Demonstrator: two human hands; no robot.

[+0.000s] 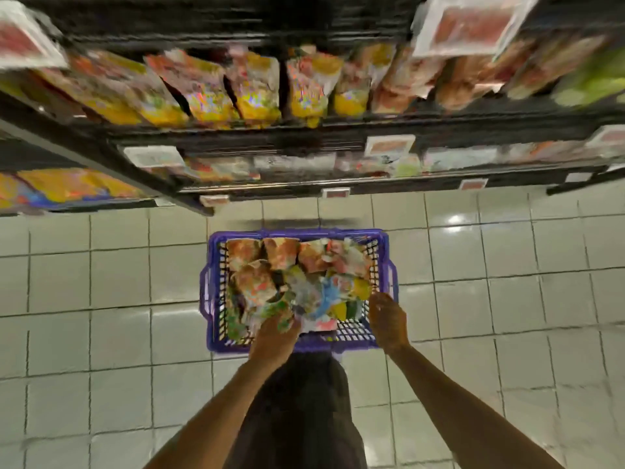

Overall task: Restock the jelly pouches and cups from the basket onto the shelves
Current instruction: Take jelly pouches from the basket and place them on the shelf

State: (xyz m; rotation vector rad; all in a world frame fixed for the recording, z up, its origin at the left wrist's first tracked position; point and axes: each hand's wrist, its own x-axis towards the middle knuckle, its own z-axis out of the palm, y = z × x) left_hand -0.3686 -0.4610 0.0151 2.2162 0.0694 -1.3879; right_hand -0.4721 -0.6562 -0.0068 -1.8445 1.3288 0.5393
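Observation:
A purple plastic basket (212, 265) stands on the tiled floor below me, piled with colourful jelly pouches (257, 282) and cups (280, 253). My left hand (275, 335) reaches into the near left part of the basket and grips a green-patterned pouch (279, 314). My right hand (389, 321) hovers at the near right corner of the basket, fingers pointing down toward its rim; the blur hides whether it holds anything. Dark shelves (338, 128) ahead carry a row of yellow and orange pouches (257, 93).
A lower shelf (372, 179) holds more packets behind white price tags (389, 145). A second shelf unit at the left (67, 187) holds yellow bags. Glossy pale floor tiles (118, 282) surround the basket. My dark clothing (304, 418) fills the bottom centre.

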